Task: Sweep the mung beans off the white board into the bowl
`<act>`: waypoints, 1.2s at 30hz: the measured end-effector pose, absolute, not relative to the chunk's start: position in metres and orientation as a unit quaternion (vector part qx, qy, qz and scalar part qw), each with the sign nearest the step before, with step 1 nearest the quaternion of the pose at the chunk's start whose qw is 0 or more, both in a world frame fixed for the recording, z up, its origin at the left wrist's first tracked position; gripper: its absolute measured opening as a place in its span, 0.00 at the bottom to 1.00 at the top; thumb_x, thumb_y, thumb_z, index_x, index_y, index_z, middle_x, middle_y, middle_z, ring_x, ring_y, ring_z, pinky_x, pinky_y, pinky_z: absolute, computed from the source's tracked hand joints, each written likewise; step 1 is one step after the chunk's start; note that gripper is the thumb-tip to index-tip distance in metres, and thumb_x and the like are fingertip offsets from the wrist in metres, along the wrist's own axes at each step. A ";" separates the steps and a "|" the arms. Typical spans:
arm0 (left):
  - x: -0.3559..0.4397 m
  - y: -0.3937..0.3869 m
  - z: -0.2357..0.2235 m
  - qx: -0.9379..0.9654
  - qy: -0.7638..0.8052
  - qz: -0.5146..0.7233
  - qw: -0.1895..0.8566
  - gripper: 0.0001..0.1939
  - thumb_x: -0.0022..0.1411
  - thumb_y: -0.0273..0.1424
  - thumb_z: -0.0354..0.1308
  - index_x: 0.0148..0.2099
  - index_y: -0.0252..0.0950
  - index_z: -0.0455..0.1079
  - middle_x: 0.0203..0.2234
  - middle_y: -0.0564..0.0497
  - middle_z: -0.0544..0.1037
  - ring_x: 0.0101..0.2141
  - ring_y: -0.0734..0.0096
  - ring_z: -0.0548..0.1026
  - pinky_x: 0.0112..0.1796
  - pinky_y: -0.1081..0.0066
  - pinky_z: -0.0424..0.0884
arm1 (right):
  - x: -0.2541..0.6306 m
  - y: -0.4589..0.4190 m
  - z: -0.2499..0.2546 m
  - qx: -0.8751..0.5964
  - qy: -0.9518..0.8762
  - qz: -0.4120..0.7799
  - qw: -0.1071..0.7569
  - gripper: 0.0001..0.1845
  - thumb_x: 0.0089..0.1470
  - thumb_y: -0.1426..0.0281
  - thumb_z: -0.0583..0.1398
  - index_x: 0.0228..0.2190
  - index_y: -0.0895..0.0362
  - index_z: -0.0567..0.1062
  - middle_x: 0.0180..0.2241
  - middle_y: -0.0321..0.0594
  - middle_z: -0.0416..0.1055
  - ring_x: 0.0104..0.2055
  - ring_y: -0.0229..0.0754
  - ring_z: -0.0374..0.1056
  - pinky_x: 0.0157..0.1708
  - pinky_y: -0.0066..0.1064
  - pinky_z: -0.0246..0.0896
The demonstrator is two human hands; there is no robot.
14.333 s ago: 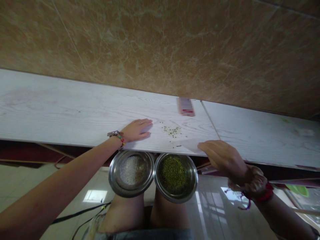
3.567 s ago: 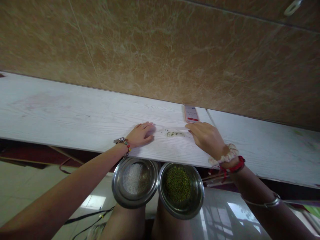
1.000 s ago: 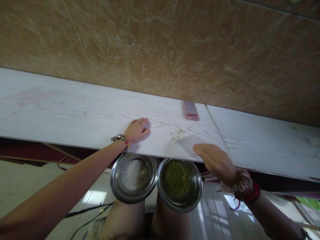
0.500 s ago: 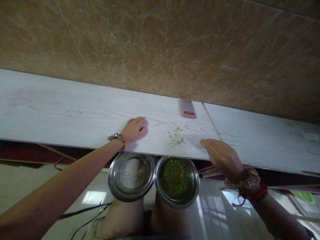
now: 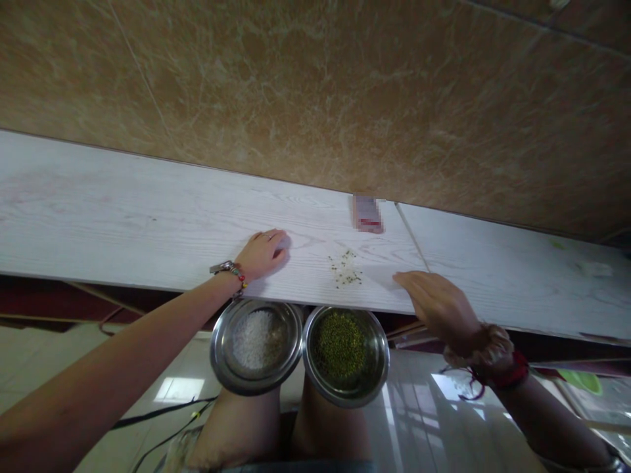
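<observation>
A small mixed pile of green mung beans and white grains of rice [image 5: 346, 269] lies loosely spread on the white wood-grain tabletop [image 5: 123, 226]. My left hand [image 5: 263, 254] rests on the board to the left of the pile, fingers loosely bent and thumb apart, holding nothing. To the right of the pile is my right hand [image 5: 436, 303], with its fingers stretched out towards the grains but not touching them. Below the table edge, a steel bowl of white rice [image 5: 256, 343] and a steel bowl of green mung beans [image 5: 340, 348] sit side by side on my lap.
A phone-like flat object [image 5: 367, 213], partly blurred out, lies behind the pile near the wall. The brown marbled wall [image 5: 276, 92] bounds the table at the back. A seam crosses the board right of the pile. Black straps [image 5: 165, 412] hang at lower left.
The view has shifted slightly. Both hands keep nearly the same places, and the pile and bowls look unchanged.
</observation>
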State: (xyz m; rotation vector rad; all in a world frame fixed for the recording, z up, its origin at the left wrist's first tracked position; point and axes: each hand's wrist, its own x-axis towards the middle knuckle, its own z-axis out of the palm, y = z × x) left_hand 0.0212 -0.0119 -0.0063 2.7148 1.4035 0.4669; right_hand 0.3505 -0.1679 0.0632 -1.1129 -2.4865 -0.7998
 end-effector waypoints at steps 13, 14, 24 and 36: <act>0.020 -0.011 -0.007 0.880 0.451 0.150 0.020 0.22 0.61 0.33 0.44 0.56 0.33 0.63 0.54 0.40 0.71 0.55 0.57 0.67 0.55 0.56 0.61 | 0.348 -0.176 0.069 -0.386 -0.873 -0.255 0.155 0.21 0.51 0.85 0.50 0.40 0.61 0.76 0.36 0.46 0.78 0.38 0.44 0.73 0.38 0.36 0.70; 0.020 -0.011 -0.007 0.880 0.450 0.152 0.022 0.22 0.61 0.33 0.44 0.55 0.33 0.63 0.54 0.40 0.71 0.55 0.57 0.67 0.55 0.56 0.61 | 0.347 -0.172 0.067 -0.386 -0.874 -0.251 0.156 0.21 0.50 0.85 0.50 0.41 0.61 0.76 0.35 0.46 0.78 0.37 0.44 0.73 0.37 0.36 0.70; 0.021 -0.012 -0.006 0.878 0.452 0.156 0.033 0.22 0.61 0.33 0.44 0.56 0.35 0.63 0.54 0.41 0.71 0.55 0.56 0.66 0.55 0.56 0.61 | 0.354 -0.184 0.072 -0.402 -0.872 -0.233 0.156 0.21 0.54 0.83 0.49 0.42 0.57 0.76 0.37 0.43 0.78 0.39 0.43 0.73 0.40 0.35 0.69; 0.021 -0.011 -0.007 0.878 0.453 0.152 0.027 0.22 0.61 0.33 0.44 0.55 0.33 0.64 0.54 0.40 0.71 0.56 0.56 0.66 0.56 0.56 0.60 | 0.347 -0.205 0.077 -0.481 -0.827 -0.277 0.091 0.15 0.55 0.82 0.49 0.38 0.65 0.73 0.24 0.43 0.73 0.24 0.41 0.68 0.25 0.32 0.65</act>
